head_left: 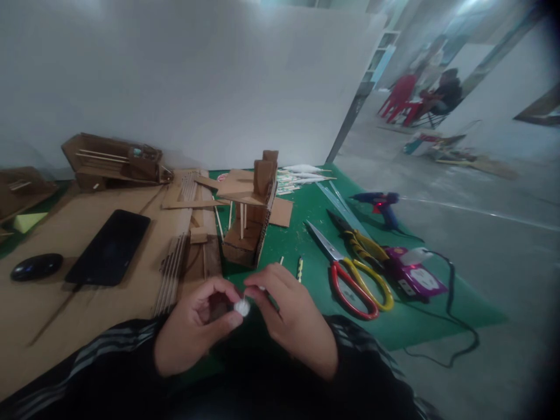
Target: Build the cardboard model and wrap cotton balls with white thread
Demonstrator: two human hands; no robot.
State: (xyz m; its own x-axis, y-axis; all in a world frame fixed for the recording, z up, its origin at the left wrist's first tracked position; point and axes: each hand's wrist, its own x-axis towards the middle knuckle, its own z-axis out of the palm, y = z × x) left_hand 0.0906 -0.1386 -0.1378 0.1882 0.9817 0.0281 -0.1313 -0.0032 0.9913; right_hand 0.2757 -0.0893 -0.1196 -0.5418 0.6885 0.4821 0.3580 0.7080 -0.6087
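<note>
Between thumb and forefinger, my left hand (196, 324) pinches a small round whitish piece (242, 307). My right hand (295, 321) is closed close beside it, its thumb and fingertips pressed together on something thin and too small to make out. Just beyond both hands stands a brown cardboard structure (247, 221) with thin wooden sticks inside it. A short patterned stick (300, 269) lies on the green table past my right hand.
Red-and-yellow scissors (355, 280), pliers (356, 236), a purple power box (415, 274) and a glue gun (380, 204) lie right. A phone (109, 248), a mouse (37, 266) and cardboard models (116, 160) are left. A person (446, 93) sits far off.
</note>
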